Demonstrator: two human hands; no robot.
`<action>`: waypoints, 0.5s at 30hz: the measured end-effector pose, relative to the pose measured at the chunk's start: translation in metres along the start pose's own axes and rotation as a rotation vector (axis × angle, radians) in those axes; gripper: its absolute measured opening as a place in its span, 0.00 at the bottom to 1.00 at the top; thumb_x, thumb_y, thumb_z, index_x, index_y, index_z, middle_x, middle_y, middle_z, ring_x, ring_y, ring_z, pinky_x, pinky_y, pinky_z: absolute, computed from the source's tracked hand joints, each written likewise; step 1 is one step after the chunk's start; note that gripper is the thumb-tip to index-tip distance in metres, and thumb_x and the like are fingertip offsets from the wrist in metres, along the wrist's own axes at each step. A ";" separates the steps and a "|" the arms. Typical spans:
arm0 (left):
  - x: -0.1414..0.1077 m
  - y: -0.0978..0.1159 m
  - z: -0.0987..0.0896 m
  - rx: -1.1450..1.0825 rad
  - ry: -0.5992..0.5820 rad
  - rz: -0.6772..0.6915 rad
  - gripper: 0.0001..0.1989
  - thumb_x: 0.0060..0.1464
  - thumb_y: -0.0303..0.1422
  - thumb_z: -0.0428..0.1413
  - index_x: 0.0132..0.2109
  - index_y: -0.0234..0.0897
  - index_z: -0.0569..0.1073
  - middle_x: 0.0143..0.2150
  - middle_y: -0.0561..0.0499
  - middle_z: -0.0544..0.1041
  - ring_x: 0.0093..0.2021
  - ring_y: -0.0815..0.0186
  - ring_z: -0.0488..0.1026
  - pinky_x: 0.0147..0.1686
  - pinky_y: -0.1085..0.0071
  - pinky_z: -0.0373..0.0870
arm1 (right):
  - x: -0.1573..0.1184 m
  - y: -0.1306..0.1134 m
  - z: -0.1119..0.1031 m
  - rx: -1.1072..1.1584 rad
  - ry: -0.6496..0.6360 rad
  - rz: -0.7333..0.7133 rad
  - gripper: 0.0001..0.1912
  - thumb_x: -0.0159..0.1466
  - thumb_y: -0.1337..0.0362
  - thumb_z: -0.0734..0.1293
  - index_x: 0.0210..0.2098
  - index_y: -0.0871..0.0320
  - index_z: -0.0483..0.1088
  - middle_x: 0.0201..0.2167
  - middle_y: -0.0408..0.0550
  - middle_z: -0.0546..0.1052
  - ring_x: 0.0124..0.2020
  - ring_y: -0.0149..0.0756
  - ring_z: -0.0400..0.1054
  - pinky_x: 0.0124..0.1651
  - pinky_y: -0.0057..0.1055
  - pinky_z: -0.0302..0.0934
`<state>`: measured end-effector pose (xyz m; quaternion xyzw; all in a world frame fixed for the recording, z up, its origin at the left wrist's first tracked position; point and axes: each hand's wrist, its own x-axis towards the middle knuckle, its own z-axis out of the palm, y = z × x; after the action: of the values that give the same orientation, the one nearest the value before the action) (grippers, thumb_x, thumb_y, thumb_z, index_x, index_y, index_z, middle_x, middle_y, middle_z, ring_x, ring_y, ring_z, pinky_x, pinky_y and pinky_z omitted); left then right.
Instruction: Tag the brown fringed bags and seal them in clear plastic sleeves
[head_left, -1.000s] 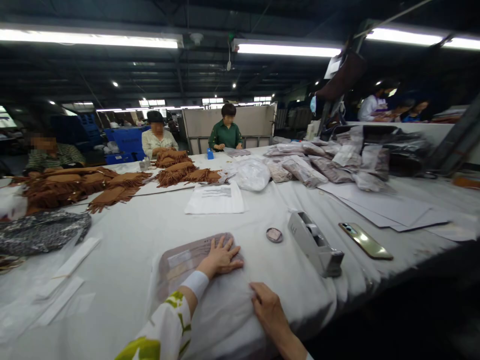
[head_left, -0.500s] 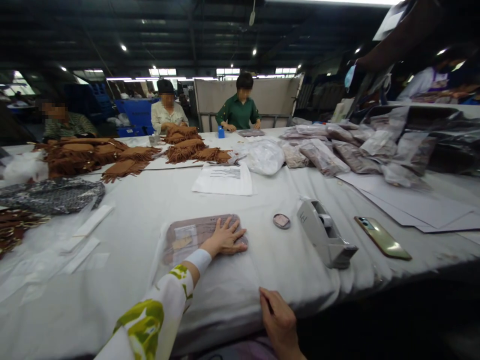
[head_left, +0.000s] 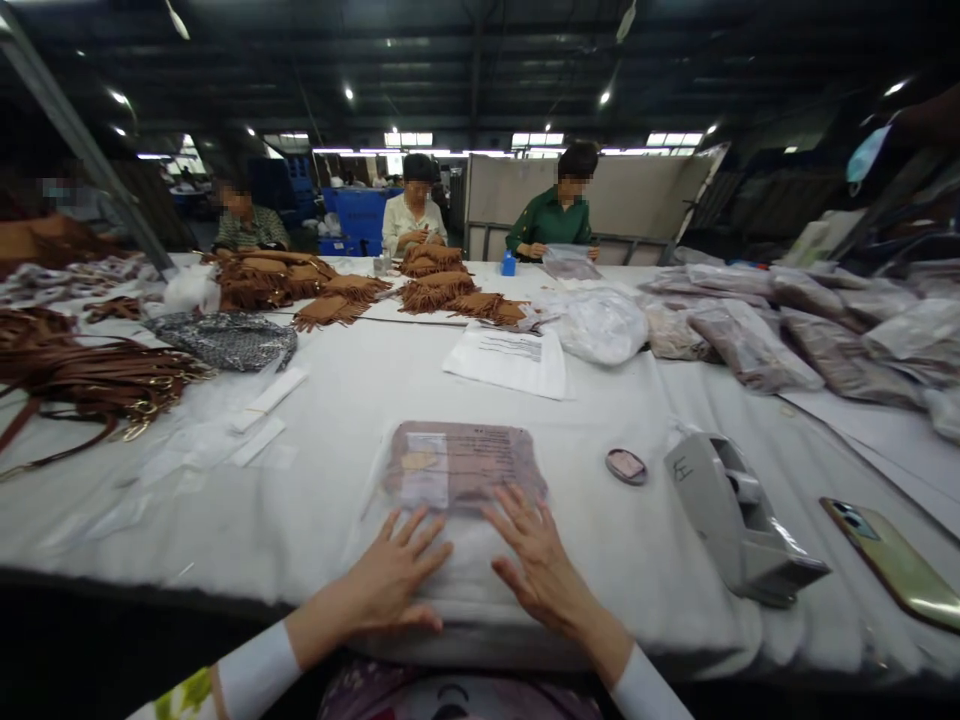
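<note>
In front of me on the white-covered table lies a clear plastic bag (head_left: 480, 445) with a flat mauve-brown item inside. Printed text and a pale card with a tan piece show through the plastic. My left hand (head_left: 401, 575), fingers spread, rests at the bag's near left part. On the near right part, my right hand (head_left: 534, 560) lies with its fingers stretched over the plastic. Neither hand grips anything. Right of the bag sit a small round dish (head_left: 626, 467) with a pinkish piece in it and a grey tape dispenser (head_left: 739, 520).
A phone (head_left: 896, 560) lies at the right edge. Filled plastic bags (head_left: 757, 340) are piled back right. Brown fringed pieces (head_left: 442, 290) and brown straps (head_left: 97, 375) lie to the back and left. A printed white bag (head_left: 510, 360) is ahead. Several people sit across the table.
My left hand has drawn back from the item's right side to the near left. My right hand has opened and moved from the table edge onto the bag. The view has turned left.
</note>
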<state>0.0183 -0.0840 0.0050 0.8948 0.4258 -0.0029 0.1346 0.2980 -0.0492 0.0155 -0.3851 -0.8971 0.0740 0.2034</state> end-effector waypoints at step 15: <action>-0.046 -0.041 0.004 0.033 0.305 -0.090 0.27 0.60 0.44 0.50 0.65 0.51 0.57 0.65 0.49 0.62 0.63 0.50 0.57 0.61 0.45 0.53 | 0.013 -0.040 0.007 0.176 0.013 -0.107 0.21 0.68 0.55 0.58 0.57 0.56 0.65 0.56 0.55 0.70 0.58 0.44 0.63 0.59 0.45 0.57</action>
<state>-0.0423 -0.0953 -0.0032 0.8670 0.4807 0.1201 0.0533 0.2610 -0.0676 0.0250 -0.3180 -0.9051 0.1390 0.2457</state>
